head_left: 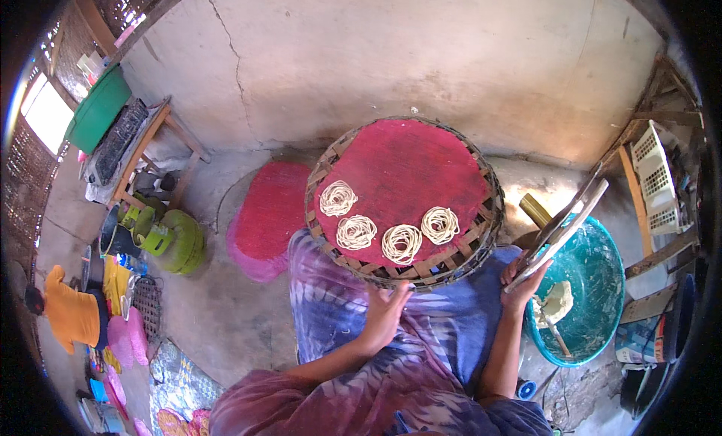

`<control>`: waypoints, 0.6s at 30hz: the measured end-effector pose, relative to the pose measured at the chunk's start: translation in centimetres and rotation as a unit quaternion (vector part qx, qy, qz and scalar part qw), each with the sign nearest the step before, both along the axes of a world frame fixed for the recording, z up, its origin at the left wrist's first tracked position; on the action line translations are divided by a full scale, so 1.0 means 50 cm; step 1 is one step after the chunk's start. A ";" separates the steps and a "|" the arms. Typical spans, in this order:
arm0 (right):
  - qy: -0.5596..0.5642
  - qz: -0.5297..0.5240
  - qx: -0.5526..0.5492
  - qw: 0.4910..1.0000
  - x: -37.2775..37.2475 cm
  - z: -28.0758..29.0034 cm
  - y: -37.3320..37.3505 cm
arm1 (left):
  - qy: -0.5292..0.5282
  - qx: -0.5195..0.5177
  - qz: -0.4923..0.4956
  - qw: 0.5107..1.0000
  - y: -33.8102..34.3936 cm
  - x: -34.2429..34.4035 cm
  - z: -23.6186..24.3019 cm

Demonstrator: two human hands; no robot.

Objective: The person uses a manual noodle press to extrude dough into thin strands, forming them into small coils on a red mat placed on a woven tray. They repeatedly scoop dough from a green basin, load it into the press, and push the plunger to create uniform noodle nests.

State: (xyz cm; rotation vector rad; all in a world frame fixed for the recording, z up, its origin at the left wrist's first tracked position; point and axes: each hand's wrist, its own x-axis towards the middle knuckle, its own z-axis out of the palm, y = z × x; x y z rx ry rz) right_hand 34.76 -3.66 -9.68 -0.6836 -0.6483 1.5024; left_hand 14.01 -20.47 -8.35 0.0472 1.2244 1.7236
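Woven bamboo tray [481,244] mid-frame on lap, four noodle coils [401,243] on red mesh mat [406,165]. Left hand [385,310] fingers spread at near rim; right hand [524,283] clamped on flat wooden press [560,233]. Risk: tilting tray, sliding coils.

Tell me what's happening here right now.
A seated person steadies a round woven tray on their lap with the left hand. Four noodle coils lie on its red mat. The right hand grips a flat board over a teal basin holding dough.
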 end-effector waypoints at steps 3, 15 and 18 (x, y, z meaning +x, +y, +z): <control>-0.002 0.018 0.026 0.999 0.002 0.002 -0.006 | 0.000 0.096 0.006 0.995 0.037 0.024 -0.008; 0.038 -0.004 -0.022 0.999 0.013 -0.014 0.002 | 0.048 0.041 -0.248 0.967 0.034 -0.454 0.021; 0.053 -0.004 -0.012 0.998 0.013 -0.012 0.000 | 0.113 0.019 -0.184 0.976 0.064 -0.563 0.027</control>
